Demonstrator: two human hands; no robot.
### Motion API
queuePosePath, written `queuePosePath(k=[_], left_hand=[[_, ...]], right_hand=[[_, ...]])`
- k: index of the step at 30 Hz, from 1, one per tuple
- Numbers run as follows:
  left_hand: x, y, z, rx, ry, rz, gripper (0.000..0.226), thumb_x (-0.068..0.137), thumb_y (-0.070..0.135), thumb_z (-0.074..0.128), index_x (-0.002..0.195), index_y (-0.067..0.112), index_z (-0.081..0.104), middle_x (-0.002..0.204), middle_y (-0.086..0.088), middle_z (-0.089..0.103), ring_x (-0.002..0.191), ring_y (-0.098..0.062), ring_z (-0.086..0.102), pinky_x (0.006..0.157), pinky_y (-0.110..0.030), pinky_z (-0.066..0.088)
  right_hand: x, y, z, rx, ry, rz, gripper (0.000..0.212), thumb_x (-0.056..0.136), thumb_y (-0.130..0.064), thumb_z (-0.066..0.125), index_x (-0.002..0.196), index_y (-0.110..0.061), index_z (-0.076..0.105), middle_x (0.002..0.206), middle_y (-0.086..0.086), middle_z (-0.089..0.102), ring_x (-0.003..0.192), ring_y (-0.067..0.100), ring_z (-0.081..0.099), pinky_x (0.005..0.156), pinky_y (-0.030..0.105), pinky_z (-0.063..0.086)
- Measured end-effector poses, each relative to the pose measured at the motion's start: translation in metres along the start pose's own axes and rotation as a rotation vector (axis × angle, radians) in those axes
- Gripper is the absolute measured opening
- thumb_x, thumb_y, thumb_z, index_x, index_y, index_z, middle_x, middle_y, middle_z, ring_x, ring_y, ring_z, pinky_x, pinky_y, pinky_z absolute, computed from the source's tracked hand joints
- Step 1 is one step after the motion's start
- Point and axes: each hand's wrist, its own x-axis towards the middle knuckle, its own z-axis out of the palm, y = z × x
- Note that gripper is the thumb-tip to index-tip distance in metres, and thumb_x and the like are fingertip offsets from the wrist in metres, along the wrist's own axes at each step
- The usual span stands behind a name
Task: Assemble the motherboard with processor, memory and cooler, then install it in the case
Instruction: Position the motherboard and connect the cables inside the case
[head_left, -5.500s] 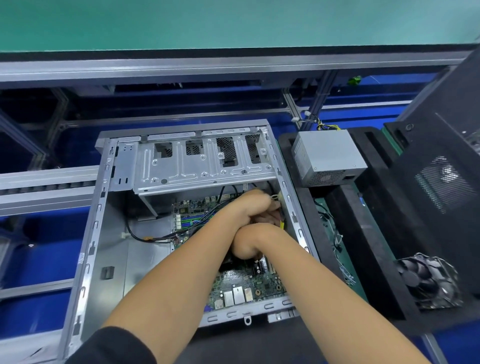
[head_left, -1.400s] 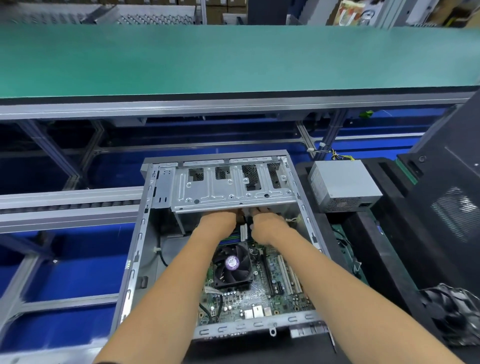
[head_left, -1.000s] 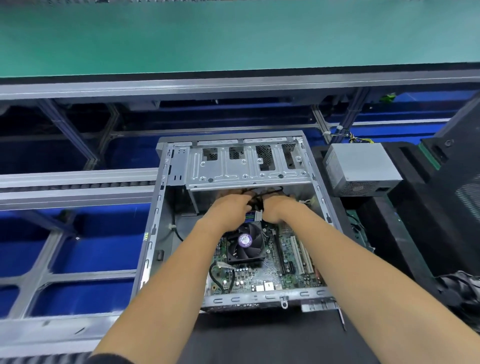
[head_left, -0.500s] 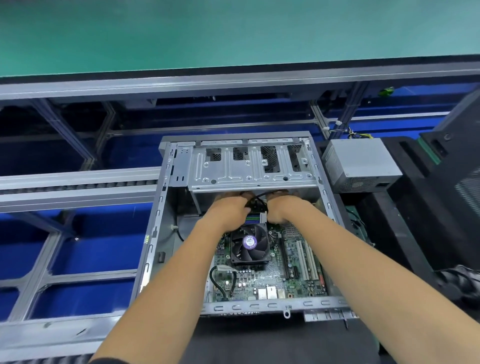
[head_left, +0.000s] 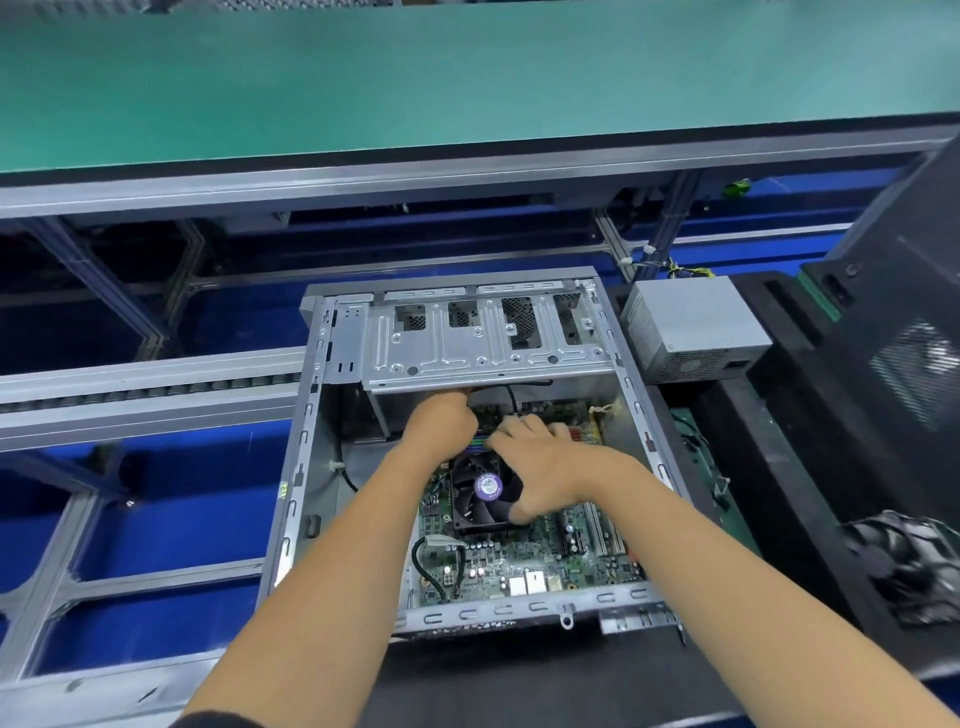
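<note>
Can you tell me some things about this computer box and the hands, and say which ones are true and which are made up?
1. The green board lies inside the metal case. True.
2. The grey power box sits inside the case. False: it sits outside, to the case's right.
3. The right hand rests spread over the black fan. True.
4. The left hand is outside the case. False: it reaches inside, near the metal shelf.
</note>
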Motion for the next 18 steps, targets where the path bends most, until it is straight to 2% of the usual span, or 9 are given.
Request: queuePosePath(k=[2,4,6,8,11,12,15,18], left_hand=[[0.000,0.000,0.001,0.105,0.051,-0.032,0.014,0.087,0.004,0.041,0.075,0.007,0.049,0.075,-0.006,0.049,0.075,-0.027,0.047,0.067,-0.028,0.035],[0.001,0.001,0.001,0.215,0.080,-0.062,0.024,0.085,0.005,0.042,0.063,0.014,0.038,0.075,-0.008,0.057,0.072,-0.026,0.047,0.069,-0.028,0.034],[0.004,0.003,0.005,0.252,0.064,-0.045,0.017,0.084,0.005,0.042,0.069,0.012,0.042,0.088,-0.011,0.065,0.078,-0.026,0.051,0.072,-0.028,0.034],[0.006,0.002,0.007,0.265,0.020,-0.013,0.010,0.085,0.007,0.043,0.082,0.012,0.051,0.102,-0.015,0.065,0.091,-0.030,0.055,0.075,-0.029,0.035],[0.009,-0.003,0.006,0.304,0.005,0.005,0.024,0.087,0.011,0.042,0.107,0.011,0.055,0.118,-0.015,0.059,0.103,-0.031,0.054,0.081,-0.032,0.035],[0.010,-0.004,0.005,0.309,-0.007,-0.001,0.026,0.088,0.012,0.040,0.109,0.012,0.054,0.119,-0.014,0.059,0.101,-0.030,0.053,0.083,-0.032,0.033],[0.009,-0.002,-0.001,0.312,-0.059,-0.022,0.012,0.088,0.013,0.037,0.088,0.015,0.049,0.110,-0.012,0.064,0.083,-0.025,0.046,0.079,-0.031,0.030],[0.008,-0.001,-0.003,0.312,-0.061,-0.023,0.011,0.087,0.012,0.038,0.090,0.017,0.047,0.110,-0.012,0.063,0.082,-0.024,0.041,0.080,-0.032,0.029]], right_hand=[[-0.001,-0.002,0.002,-0.061,0.021,-0.028,0.094,0.071,-0.053,0.074,0.142,-0.013,0.026,0.147,0.005,0.022,0.138,0.027,0.013,0.112,0.052,0.014],[-0.001,-0.005,0.002,-0.115,0.015,-0.042,0.110,0.063,-0.066,0.075,0.144,-0.014,0.023,0.149,0.005,0.021,0.138,0.026,0.013,0.113,0.051,0.011],[0.000,-0.009,0.003,-0.212,0.047,-0.055,0.114,0.059,-0.069,0.076,0.144,-0.012,0.024,0.145,0.006,0.026,0.135,0.026,0.019,0.113,0.051,0.013],[0.002,-0.013,0.006,-0.295,0.099,-0.074,0.105,0.061,-0.062,0.078,0.139,-0.010,0.030,0.138,0.008,0.034,0.130,0.027,0.027,0.109,0.051,0.019],[0.005,-0.017,0.007,-0.373,0.176,-0.101,0.089,0.061,-0.058,0.077,0.126,-0.008,0.042,0.120,0.006,0.044,0.113,0.024,0.042,0.100,0.047,0.028],[0.005,-0.018,0.005,-0.382,0.184,-0.105,0.086,0.060,-0.059,0.077,0.122,-0.008,0.045,0.112,0.005,0.046,0.104,0.022,0.045,0.097,0.046,0.030],[0.006,-0.018,-0.003,-0.403,0.190,-0.119,0.083,0.055,-0.064,0.077,0.113,-0.010,0.051,0.099,0.002,0.048,0.088,0.019,0.046,0.087,0.041,0.035],[0.005,-0.018,-0.005,-0.414,0.185,-0.129,0.081,0.055,-0.065,0.077,0.109,-0.010,0.052,0.095,0.001,0.049,0.083,0.019,0.045,0.078,0.038,0.035]])
